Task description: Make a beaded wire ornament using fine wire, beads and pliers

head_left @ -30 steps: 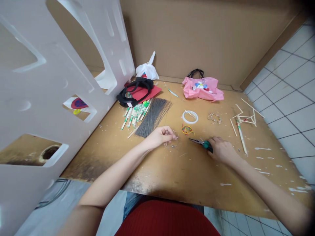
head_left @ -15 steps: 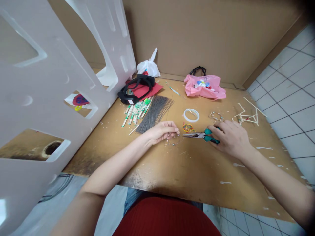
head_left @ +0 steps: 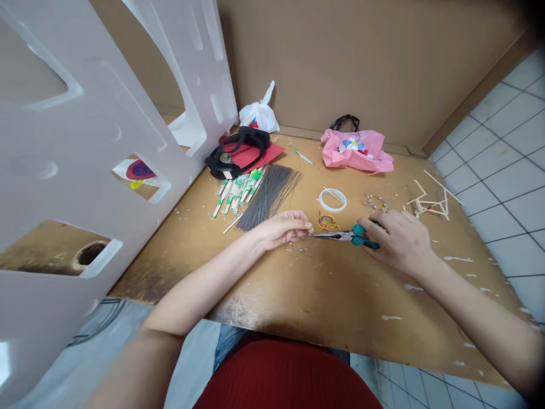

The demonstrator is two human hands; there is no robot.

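Note:
A thin beaded wire loop (head_left: 302, 249) is pinched between the thumb and fingers of my left hand (head_left: 287, 228), low over the wooden table. My right hand (head_left: 398, 241) is closed round the teal handles of long-nose pliers (head_left: 340, 235). The pliers' tips are at my left fingertips, by the end of the wire; whether they grip it is too small to tell. Just behind the pliers lie coloured bands (head_left: 327, 221) and a white ring-shaped coil (head_left: 332, 200). Another beaded loop (head_left: 374, 203) lies behind my right hand.
Grey wires (head_left: 268, 196) and wrapped sticks (head_left: 238, 190) lie left, near a black headset strap (head_left: 223, 169) on red paper. Farther back are a white bag (head_left: 259, 116) and a pink bag (head_left: 357, 152). A stick frame (head_left: 432, 207) lies right. A white plastic panel (head_left: 170, 153) stands left.
The pliers' tips have come closer to my left fingertips, narrowing the gap between them. The whole view has shifted slightly. My left hand keeps its pinch on the wire.

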